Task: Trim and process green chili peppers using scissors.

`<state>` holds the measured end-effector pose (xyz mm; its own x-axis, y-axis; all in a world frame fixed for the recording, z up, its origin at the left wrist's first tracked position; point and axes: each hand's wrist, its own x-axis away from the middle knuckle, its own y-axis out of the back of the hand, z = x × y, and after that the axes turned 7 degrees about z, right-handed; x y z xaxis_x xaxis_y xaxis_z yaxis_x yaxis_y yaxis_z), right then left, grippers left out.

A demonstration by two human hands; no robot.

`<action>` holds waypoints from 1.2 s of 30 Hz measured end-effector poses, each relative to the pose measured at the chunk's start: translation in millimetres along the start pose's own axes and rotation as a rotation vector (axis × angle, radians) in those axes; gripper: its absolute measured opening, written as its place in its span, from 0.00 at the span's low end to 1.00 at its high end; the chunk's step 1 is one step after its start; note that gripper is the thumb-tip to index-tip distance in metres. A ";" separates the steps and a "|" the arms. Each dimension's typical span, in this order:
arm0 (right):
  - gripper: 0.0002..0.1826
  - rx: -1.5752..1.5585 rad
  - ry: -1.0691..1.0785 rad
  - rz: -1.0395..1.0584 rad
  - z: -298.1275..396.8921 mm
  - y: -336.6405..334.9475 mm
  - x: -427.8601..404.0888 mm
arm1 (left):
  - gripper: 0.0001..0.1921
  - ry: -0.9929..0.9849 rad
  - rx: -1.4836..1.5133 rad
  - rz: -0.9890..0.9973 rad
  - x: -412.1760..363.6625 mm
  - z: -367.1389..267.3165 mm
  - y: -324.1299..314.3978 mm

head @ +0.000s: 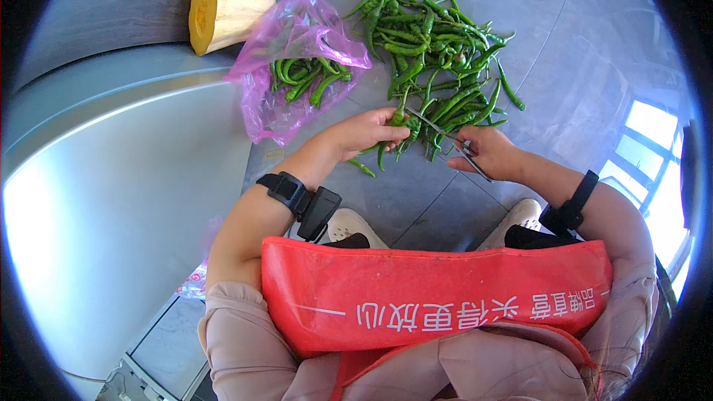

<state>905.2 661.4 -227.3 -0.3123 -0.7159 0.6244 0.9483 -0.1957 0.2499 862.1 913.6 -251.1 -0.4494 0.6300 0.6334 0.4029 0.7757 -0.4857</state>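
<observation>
My left hand (372, 132) holds a green chili pepper (399, 112) upright between thumb and fingers, at the near left edge of a pile of green chili peppers (440, 39) on the grey tiled floor. From the right, my right hand (486, 153) grips a pair of metal scissors (437, 128); their blades point up and left, with the tips beside the held pepper. Whether the blades touch its stem is not clear. Left of the pile lies a pink translucent plastic bag (267, 106) with several green peppers (306, 78) in its mouth.
A cut piece of pumpkin (237, 8) lies beyond the bag. A large pale glossy panel (128, 178) takes up the left side. A small yellowish loop (274, 153) lies near the bag. Below my hands are my light clogs (353, 225) and a red apron (434, 289) bearing writing.
</observation>
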 end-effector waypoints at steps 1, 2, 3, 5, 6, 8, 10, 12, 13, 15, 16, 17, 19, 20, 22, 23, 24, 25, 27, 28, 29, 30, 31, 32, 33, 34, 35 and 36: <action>0.22 0.033 -0.025 0.005 2.4 0.9 0.5 | 0.14 0.001 0.001 -0.001 -0.4 1.2 0.1; 0.22 0.066 -0.050 0.011 4.3 1.7 0.9 | 0.12 -0.017 0.017 -0.003 -0.5 2.6 0.1; 0.22 0.065 -0.053 0.010 5.0 2.8 2.2 | 0.11 -0.036 0.033 -0.001 -1.5 2.9 -0.8; 0.22 0.089 -0.072 0.025 5.4 4.5 3.7 | 0.11 -0.030 0.068 -0.003 -1.7 4.1 -2.6; 0.22 0.088 -0.072 0.024 3.3 3.9 3.2 | 0.11 -0.025 0.102 -0.011 -1.1 4.7 -2.8; 0.22 0.122 -0.025 0.011 -2.6 2.4 2.1 | 0.13 -0.027 0.159 -0.005 -1.2 7.3 -1.4; 0.22 0.112 -0.033 0.031 -1.6 2.8 0.4 | 0.14 -0.027 0.218 -0.005 0.6 8.9 0.9; 0.22 0.103 -0.045 0.049 -0.7 3.2 0.3 | 0.15 -0.017 0.274 0.002 1.7 8.1 2.2; 0.23 0.081 -0.028 0.033 -0.5 3.2 1.0 | 0.15 -0.017 0.274 0.003 1.9 7.0 1.7; 0.24 0.059 -0.011 0.016 0.6 3.8 1.7 | 0.14 -0.012 0.223 0.027 2.0 3.8 0.0; 0.24 0.062 -0.004 0.028 1.7 4.4 1.5 | 0.14 -0.012 0.223 0.027 2.0 2.3 -2.0; 0.25 0.064 0.004 0.039 2.9 4.7 1.5 | 0.14 0.014 0.206 0.066 1.5 1.2 -5.0; 0.25 0.073 -0.011 0.047 6.4 4.2 1.3 | 0.15 0.040 0.188 0.106 -1.1 -1.0 -10.0; 0.25 0.082 -0.024 0.056 7.8 3.8 1.3 | 0.15 0.066 0.113 0.135 -2.8 -2.2 -12.4; 0.25 0.086 -0.010 0.057 10.7 1.2 0.6 | 0.16 0.094 0.040 0.154 -3.0 -2.7 -15.3; 0.24 0.090 0.002 0.056 11.5 0.1 -0.1 | 0.16 0.100 0.035 0.149 -2.7 -2.8 -16.5; 0.24 0.091 -0.001 0.054 10.8 0.5 1.1 | 0.17 0.103 0.028 0.152 -4.5 -3.0 -17.3; 0.24 0.103 0.011 0.049 9.3 0.6 2.0 | 0.17 0.101 0.027 0.154 -5.8 -2.8 -18.0; 0.23 0.114 0.025 0.044 5.6 -0.5 2.3 | 0.17 0.110 0.035 0.147 -7.0 -0.7 -18.4; 0.23 0.129 0.040 0.039 3.4 -1.8 1.4 | 0.17 0.111 0.035 0.146 -7.2 1.3 -18.3; 0.23 0.145 0.055 0.034 2.3 -2.5 1.1 | 0.18 0.120 0.027 0.145 -7.2 3.4 -18.3; 0.23 0.144 0.057 0.035 3.0 -2.3 0.6 | 0.18 0.131 0.019 0.144 -6.5 3.2 -18.5; 0.23 0.111 0.012 0.050 4.3 -2.0 0.1 | 0.18 0.132 0.019 0.142 -3.8 1.8 -15.3; 0.23 0.079 -0.033 0.065 5.0 -1.9 -0.7 | 0.17 0.182 -0.059 0.120 2.4 -1.3 -7.4; 0.23 0.077 -0.029 0.067 3.0 -2.6 -2.1 | 0.17 0.232 -0.137 0.097 10.7 -6.5 1.1; 0.23 0.054 -0.084 0.024 -3.2 -1.8 -0.1 | 0.17 0.271 -0.304 0.008 18.6 -20.9 10.2; 0.24 0.028 -0.140 -0.018 -10.6 -1.2 1.0 | 0.18 0.308 -0.471 -0.082 27.9 -35.9 24.0; 0.24 0.028 -0.136 -0.019 -12.8 -1.7 -0.1 | 0.18 0.243 -0.611 -0.257 45.0 -44.6 41.2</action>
<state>904.4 653.3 -237.2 -0.3370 -0.6142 0.7135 0.9407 -0.1881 0.2823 894.0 972.2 -215.7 -0.4282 0.3480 0.8340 0.7155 0.6943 0.0777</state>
